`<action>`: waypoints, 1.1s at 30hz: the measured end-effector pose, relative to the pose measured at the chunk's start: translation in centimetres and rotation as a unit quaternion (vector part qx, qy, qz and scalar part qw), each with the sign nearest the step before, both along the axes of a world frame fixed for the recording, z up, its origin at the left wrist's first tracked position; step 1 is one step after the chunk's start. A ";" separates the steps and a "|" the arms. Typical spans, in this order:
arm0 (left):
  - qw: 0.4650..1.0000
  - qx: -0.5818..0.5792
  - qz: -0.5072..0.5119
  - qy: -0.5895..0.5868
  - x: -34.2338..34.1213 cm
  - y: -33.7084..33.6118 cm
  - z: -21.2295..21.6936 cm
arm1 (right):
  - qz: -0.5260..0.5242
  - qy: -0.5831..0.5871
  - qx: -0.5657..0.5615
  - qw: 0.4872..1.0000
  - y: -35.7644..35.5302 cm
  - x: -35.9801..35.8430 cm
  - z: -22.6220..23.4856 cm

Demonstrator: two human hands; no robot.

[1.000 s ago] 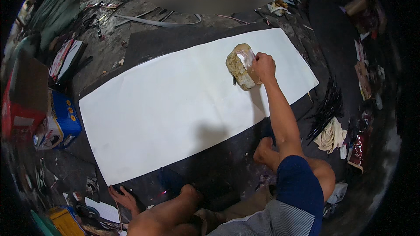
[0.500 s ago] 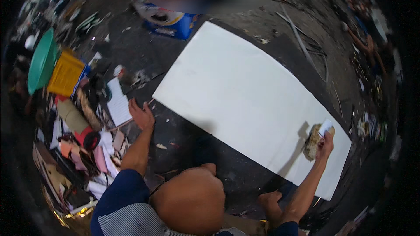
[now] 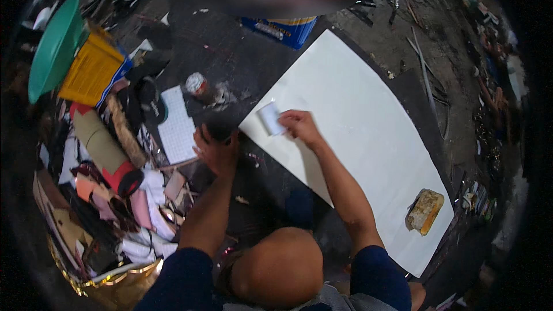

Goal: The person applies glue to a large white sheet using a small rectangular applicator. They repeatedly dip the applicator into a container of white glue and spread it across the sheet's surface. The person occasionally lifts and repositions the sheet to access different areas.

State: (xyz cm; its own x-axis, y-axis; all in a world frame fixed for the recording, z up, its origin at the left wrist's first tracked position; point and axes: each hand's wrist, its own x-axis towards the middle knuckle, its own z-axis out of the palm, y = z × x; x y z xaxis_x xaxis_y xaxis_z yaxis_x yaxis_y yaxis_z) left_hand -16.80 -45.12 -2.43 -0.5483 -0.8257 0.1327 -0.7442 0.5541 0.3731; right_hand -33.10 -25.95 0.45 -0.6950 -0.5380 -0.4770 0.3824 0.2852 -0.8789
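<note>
A large white sheet lies slantwise on the dark ground. My right hand pinches a small pale card-like piece by its edge, over the sheet's left corner. My left hand is low over the dark surface beside that corner, fingers apart. A very dark patch lies between its thumb and fingers; I cannot make out whether it is an object or shadow. By its fingertips is a gridded sheet of paper. A rough yellowish-brown block rests on the white sheet's right end, with no hand on it.
At left are a green basin, a yellow box, a tan and red roll and a heap of scraps. A foil-topped container stands past the gridded paper. Beyond the sheet is a blue package.
My right hand has left the block and moved left across the white sheet with the pale piece. My left hand remains near the gridded paper. The view has shifted.
</note>
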 end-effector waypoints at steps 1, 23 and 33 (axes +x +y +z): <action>1.000 0.010 0.004 -0.001 -0.4 0.1 1.0 | 0.031 0.022 0.036 0.999 -1.7 0.1 -0.3; 0.999 -0.013 -0.004 -0.051 0.4 -0.8 -1.0 | 0.018 0.533 0.385 0.753 -2.2 -16.0 -3.8; 0.999 -0.017 0.005 0.033 1.6 -1.0 -2.8 | 0.140 0.495 0.129 0.848 -6.9 9.3 -1.7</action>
State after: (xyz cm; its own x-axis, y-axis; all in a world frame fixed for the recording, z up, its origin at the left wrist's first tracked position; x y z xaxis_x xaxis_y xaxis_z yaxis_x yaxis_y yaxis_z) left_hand -15.16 -46.14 -5.19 -0.5296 -0.8254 0.1958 -0.7240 0.5600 0.4027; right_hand -23.82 -32.85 -1.23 -0.6854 -0.7146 0.1397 -0.6214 0.4739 -0.6239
